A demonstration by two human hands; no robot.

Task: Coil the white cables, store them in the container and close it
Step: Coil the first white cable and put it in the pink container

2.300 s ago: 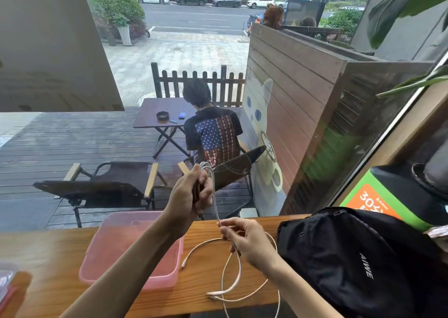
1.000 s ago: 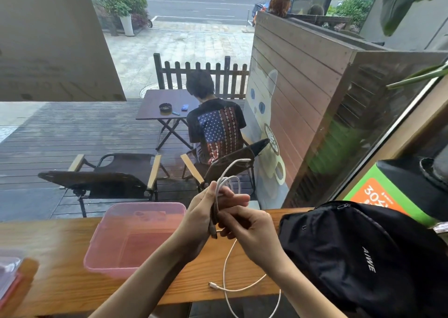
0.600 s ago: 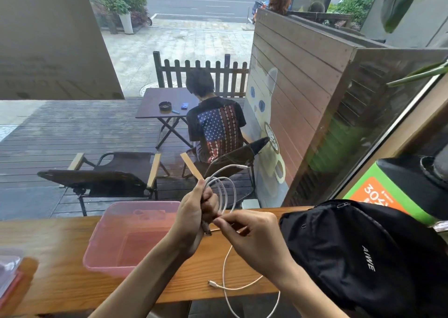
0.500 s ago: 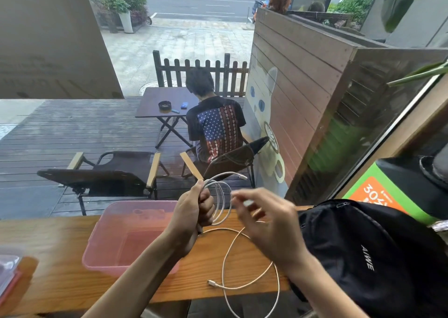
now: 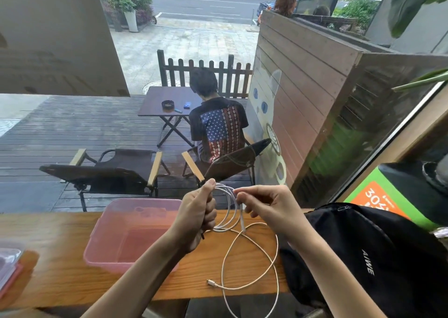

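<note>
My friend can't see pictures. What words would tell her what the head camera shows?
Two hands coil a white cable over a wooden counter: the left hand grips the loops, the right hand pinches the next turn. The loose end trails over the edge, between an open pink box and a black bag.

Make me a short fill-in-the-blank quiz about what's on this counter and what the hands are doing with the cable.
1. The left hand grips the coiled loops of a ____ cable.
2. The open container on the wooden counter is ____ in colour.
3. The cable's loose plug lies on the ____.
4. Near the right hand sits a ____ bag.

Missing words: white; pink; counter; black
</note>
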